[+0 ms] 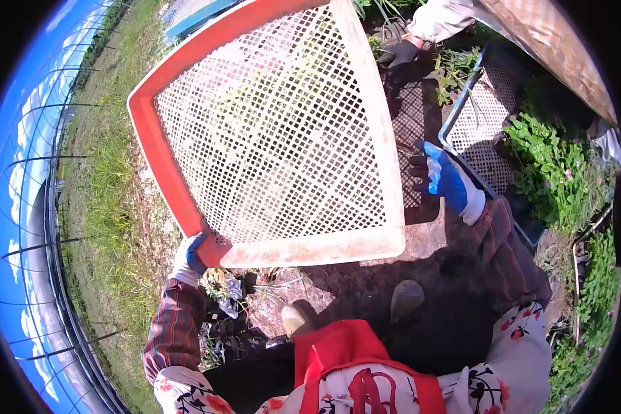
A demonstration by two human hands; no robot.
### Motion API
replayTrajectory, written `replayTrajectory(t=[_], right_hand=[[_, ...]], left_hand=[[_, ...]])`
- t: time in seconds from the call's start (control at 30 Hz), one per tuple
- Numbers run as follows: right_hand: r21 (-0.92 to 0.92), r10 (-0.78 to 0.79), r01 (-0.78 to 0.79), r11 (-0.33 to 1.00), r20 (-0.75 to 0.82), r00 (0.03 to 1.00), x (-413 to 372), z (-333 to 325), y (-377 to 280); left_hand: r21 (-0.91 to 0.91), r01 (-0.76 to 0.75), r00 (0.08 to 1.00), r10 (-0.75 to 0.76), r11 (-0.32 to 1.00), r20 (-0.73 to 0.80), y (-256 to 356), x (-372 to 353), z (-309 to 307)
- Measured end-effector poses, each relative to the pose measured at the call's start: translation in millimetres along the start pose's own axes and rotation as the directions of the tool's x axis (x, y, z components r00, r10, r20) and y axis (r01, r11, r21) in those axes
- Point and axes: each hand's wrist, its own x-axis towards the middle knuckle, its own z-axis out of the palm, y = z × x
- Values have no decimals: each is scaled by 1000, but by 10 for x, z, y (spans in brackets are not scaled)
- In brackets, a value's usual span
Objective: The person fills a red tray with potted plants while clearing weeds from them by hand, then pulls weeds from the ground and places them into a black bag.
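Note:
A large mesh tray (283, 145) with a red and pale rim is raised and tilted in front of me. My left hand (192, 255), in a blue and white glove, is closed on its near left corner. My right hand (448, 178), in a blue glove with dark fingertips, is off the tray to its right. Its fingers are apart and nothing shows in them. Close to that hand lies a blue-rimmed tray (483, 117) with a pale perforated base. Shadow with a mesh pattern falls on the ground between them.
Another person's dark-gloved hand (400, 52) reaches in at the top. Leafy plants with pink flowers (548, 162) stand at the right. A blue crate (196, 21) is beyond the raised tray. Grass (103, 207) and hoop frames lie left; black plastic (234, 345) lies by my feet.

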Motion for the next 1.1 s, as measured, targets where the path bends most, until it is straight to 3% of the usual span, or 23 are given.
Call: replayTrajectory(t=[0.07,0.13,0.2,0.23,0.3,0.33,0.37,0.4,0.43,0.47,0.5,0.53,0.57,0.6,0.67,0.7,0.8,0.87,0.93,0.97,1.0,1.07,1.1], right_hand=[[-58,-33,52,997,282,959,52,300,238],[109,183,-261,959,463,867,256,72,1070],[-29,133,-131,991,340,931,76,477,1035],[-26,135,-135,991,337,932,0,376,1279],[149,-396,367,918,347,850,-27,76,1987],[-130,-375,434,891,329,867,-24,-129,2223],[-101,-273,292,951,165,948,-114,-83,2231],[-51,-158,158,986,6,987,-178,67,2078],[49,45,-38,998,-153,987,-147,184,1886],[-149,-18,26,989,52,998,-102,152,1789],[1,207,-208,978,-83,975,-180,304,1626],[167,434,-406,898,-185,882,-232,428,1512],[-131,305,-318,939,-107,946,-211,374,1680],[118,275,-271,955,-21,961,-249,163,1868],[-390,340,-373,842,-152,928,-293,163,1520],[-450,168,-223,865,-159,973,-272,-35,1544],[-360,157,-267,894,-307,939,-265,-288,1069],[-405,145,-271,873,-316,938,-362,-414,1053],[-441,138,-274,855,-315,939,-475,-394,1071],[-314,226,-352,882,-375,899,-557,-331,1078],[-174,319,-420,891,-419,850,-637,-274,1122],[-173,298,-401,900,-426,854,-699,-471,1274],[-187,283,-385,904,-412,866,-705,-515,1293]], left_hand=[[475,90,993,-112,875,19,-431,-376,-453],[926,189,953,-286,325,-95,-492,-860,11],[497,464,870,-483,733,-100,-1032,-890,-530],[498,468,867,-487,730,-102,-1157,-856,-663],[652,480,819,-566,587,-93,-1218,-839,-769],[649,492,811,-577,581,-98,-1199,-813,-748],[926,323,799,-580,195,-156,-1034,-711,-559],[968,76,808,-554,-241,-201,-862,-566,-358],[908,-24,841,-500,-419,-208,-746,-412,-181],[808,-108,871,-446,-579,-203,-657,-259,14],[814,-20,954,-254,-581,-159,-538,-88,276],[908,-34,996,57,-418,64,-581,129,326],[941,-185,922,281,-282,266,-555,373,509],[927,-275,868,349,-255,353,-397,427,930],[881,-387,778,416,-273,471,-334,837,1390],[857,-462,759,399,-229,515,-351,1118,1549],[808,-499,618,525,-313,586,-660,1887,1902],[853,-420,654,548,-310,522,-769,2081,2100],[821,-489,614,552,-295,564,-886,2349,2031],[764,-547,533,561,-342,633,-930,2480,1954],[789,-538,644,458,-297,612,-765,2304,1965],[755,-609,559,542,-245,627,-564,1951,1867],[687,-683,407,651,-248,641,-527,1812,1777]])
